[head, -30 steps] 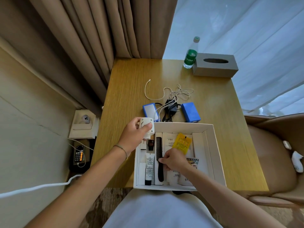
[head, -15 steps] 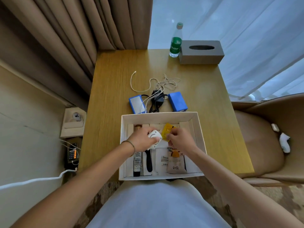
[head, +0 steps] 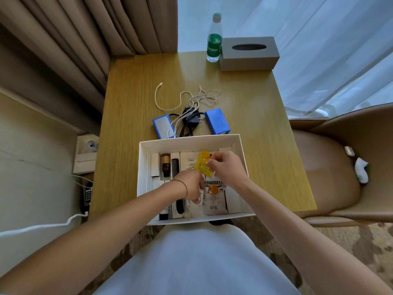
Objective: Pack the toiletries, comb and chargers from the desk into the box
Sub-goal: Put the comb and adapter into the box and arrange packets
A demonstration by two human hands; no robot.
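Lit brightly by daylight through the sheer white curtain (head: 319, 50) at upper right (cool, bluish cast). Sheen across the yellowish wooden desk top (head: 251, 107). Soft, faint shadows. Dimmer toward the left wall. Strongly bowed at the edges by the wide lens; slightly soft throughout.

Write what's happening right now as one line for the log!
left hand: low in box, grip unclear | right hand: pinching yellow sachet | comb: packed | chargers: on desk

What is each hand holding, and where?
Right hand pinches the yellow sachet at its right edge. Left hand is down in the box; its grip cannot be told.
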